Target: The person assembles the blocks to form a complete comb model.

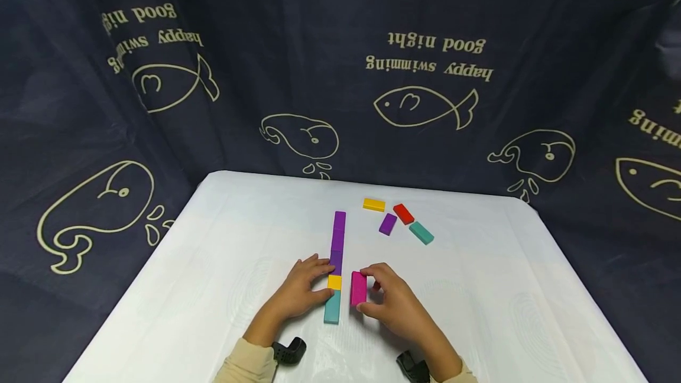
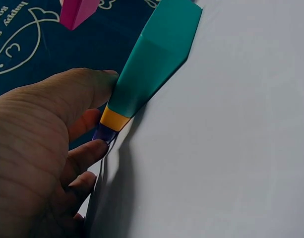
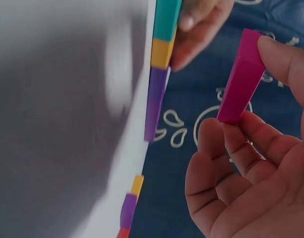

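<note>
My right hand (image 1: pixel 392 300) pinches a pink block (image 1: pixel 359 288) between thumb and fingertips, lengthwise. In the right wrist view the block (image 3: pixel 241 77) is held up off the white table. Just left of it, a straight row runs away from me: a teal block (image 1: pixel 332 308) nearest, a yellow block (image 1: pixel 334 282), then purple blocks (image 1: pixel 337 240). Along the left side of this row lies my left hand (image 1: pixel 299 289), its thumb touching the teal block and its fingers at the nearest purple one. The left wrist view shows the thumb against the teal block (image 2: pixel 152 59).
Loose blocks lie beyond the row to the right: yellow (image 1: pixel 374 204), purple (image 1: pixel 388 224), red (image 1: pixel 403 214) and teal (image 1: pixel 421 233). A white cloth covers the table (image 1: pixel 239 223). Behind it hangs a dark curtain (image 1: pixel 340 75) with fish drawings.
</note>
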Tool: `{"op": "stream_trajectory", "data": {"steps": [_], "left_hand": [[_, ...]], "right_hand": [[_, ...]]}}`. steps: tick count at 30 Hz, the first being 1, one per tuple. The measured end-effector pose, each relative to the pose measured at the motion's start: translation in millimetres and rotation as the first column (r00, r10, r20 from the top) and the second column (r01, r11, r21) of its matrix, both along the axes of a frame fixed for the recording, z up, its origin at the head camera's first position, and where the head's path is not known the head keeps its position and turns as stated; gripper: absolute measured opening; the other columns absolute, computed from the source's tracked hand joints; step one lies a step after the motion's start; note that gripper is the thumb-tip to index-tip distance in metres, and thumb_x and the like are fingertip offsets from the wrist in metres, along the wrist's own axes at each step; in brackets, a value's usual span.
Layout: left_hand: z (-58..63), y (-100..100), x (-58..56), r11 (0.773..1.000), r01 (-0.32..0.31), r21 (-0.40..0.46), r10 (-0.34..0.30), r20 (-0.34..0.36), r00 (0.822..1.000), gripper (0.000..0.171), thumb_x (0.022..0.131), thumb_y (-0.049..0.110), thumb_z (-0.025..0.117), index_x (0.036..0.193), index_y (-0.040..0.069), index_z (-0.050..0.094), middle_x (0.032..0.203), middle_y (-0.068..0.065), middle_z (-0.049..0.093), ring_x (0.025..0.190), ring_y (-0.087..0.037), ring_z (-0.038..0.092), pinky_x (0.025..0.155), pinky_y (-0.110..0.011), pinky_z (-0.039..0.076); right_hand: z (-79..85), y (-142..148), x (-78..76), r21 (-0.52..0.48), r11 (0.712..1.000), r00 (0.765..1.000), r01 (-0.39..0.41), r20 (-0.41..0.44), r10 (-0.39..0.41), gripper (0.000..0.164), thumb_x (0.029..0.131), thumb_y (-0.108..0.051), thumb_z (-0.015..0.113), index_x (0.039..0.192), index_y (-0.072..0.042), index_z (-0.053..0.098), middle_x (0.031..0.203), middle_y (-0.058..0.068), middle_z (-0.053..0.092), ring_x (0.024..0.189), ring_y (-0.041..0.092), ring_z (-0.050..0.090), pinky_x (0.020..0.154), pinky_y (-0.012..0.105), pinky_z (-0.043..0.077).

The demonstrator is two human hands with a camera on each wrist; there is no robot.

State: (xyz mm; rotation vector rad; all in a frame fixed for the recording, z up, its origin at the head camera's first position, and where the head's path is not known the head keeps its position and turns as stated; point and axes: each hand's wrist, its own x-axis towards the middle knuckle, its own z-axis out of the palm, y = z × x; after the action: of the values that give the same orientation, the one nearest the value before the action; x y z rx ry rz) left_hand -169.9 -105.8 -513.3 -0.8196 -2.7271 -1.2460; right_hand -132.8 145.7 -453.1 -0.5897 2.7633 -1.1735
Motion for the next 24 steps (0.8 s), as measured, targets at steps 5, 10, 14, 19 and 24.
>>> {"op": "stream_trajectory", "data": {"steps": [5, 10, 14, 19, 24], "left_hand": [[0.6, 0.1, -0.9, 1.000, 0.005, -0.002, -0.005, -0.004, 1.000, 0.046, 0.087, 0.023, 0.074, 0.128, 0.003, 0.064, 0.139, -0.016, 0.055, 0.139, -0.045, 0.036, 0.111, -0.070, 0.015], [1.0, 0.1, -1.9, 1.000, 0.010, -0.008, -0.010, -0.007, 1.000, 0.046, 0.088, 0.022, 0.073, 0.129, 0.004, 0.064, 0.140, -0.016, 0.055, 0.139, -0.044, 0.036, 0.112, -0.070, 0.015], [1.4, -1.0, -1.1, 1.000, 0.004, -0.015, -0.004, -0.013, 1.000, 0.045, 0.088, 0.021, 0.073, 0.129, 0.004, 0.064, 0.140, -0.016, 0.055, 0.139, -0.044, 0.036, 0.112, -0.069, 0.015], [0.8, -1.7, -0.3, 1.000, 0.000, -0.028, 0.000, -0.001, 1.000, 0.046, 0.087, 0.021, 0.074, 0.129, 0.005, 0.064, 0.141, -0.014, 0.055, 0.140, -0.042, 0.035, 0.114, -0.067, 0.015], [1.1, -0.8, -0.5, 1.000, 0.003, -0.021, -0.003, 0.001, 1.000, 0.047, 0.087, 0.023, 0.074, 0.130, 0.006, 0.064, 0.141, -0.014, 0.055, 0.141, -0.042, 0.034, 0.115, -0.066, 0.014]], "right_hand": [[-2.6, -9.3, 7.9, 0.011, 0.999, 0.999, -0.048, -0.003, 0.048, 0.054, 0.079, -0.026, 0.084, 0.127, -0.015, 0.060, 0.120, -0.010, 0.056, 0.097, 0.016, 0.059, 0.083, 0.033, 0.055], [-4.0, -18.2, 14.9, -0.009, 0.994, 0.994, -0.112, -0.006, 0.112, 0.053, 0.079, -0.027, 0.085, 0.125, -0.016, 0.060, 0.119, -0.011, 0.056, 0.096, 0.016, 0.059, 0.085, 0.032, 0.055], [-7.7, -23.2, 19.2, -0.034, 0.984, 0.984, -0.174, -0.047, 0.172, 0.052, 0.078, -0.024, 0.085, 0.123, -0.017, 0.060, 0.118, -0.011, 0.056, 0.094, 0.015, 0.060, 0.083, 0.030, 0.054], [-12.5, -27.3, 24.3, -0.018, 0.977, 0.974, -0.214, -0.085, 0.211, 0.050, 0.078, -0.025, 0.085, 0.120, -0.016, 0.061, 0.116, -0.010, 0.057, 0.092, 0.013, 0.059, 0.081, 0.025, 0.052], [-13.6, -30.0, 27.0, 0.033, 0.972, 0.971, -0.232, -0.054, 0.233, 0.047, 0.078, -0.033, 0.084, 0.117, -0.016, 0.063, 0.113, -0.013, 0.057, 0.092, 0.008, 0.057, 0.082, 0.023, 0.051]]}}
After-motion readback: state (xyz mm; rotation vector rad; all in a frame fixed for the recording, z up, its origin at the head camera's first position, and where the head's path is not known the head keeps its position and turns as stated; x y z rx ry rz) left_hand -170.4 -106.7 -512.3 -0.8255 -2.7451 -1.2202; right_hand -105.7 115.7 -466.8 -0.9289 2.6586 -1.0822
